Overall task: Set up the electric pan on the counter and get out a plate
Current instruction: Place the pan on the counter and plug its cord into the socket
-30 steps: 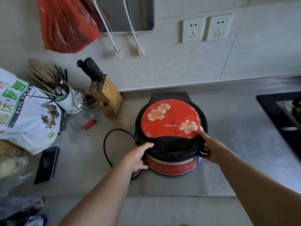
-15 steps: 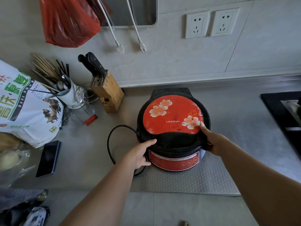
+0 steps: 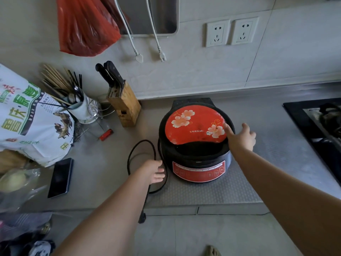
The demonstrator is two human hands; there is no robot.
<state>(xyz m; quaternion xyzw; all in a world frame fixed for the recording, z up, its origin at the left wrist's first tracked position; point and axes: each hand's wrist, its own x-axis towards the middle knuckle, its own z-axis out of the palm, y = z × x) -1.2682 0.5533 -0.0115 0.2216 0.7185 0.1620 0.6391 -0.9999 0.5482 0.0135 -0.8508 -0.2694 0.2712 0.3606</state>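
The electric pan point(image 3: 195, 141), black with a red flowered lid and a red control panel, stands on a grey textured mat point(image 3: 212, 193) on the counter. Its black power cord point(image 3: 145, 150) loops to the left and hangs over the counter's front edge. My left hand point(image 3: 154, 170) hovers just left of the pan's base, over the cord, fingers apart and holding nothing. My right hand point(image 3: 239, 137) is lifted beside the pan's right rim, fingers spread, thumb near the lid. No plate is in view.
A wooden knife block point(image 3: 123, 104), a utensil holder point(image 3: 81, 108) with chopsticks, a printed sack point(image 3: 27, 119), a red lighter point(image 3: 106, 134) and a phone point(image 3: 60, 177) sit to the left. Two wall sockets point(image 3: 230, 32) are above. A black stove point(image 3: 317, 130) is at the right.
Both hands have let go of the pan's sides. The left hand dropped back toward the cord; the right hand lifted off and opened beside the rim.
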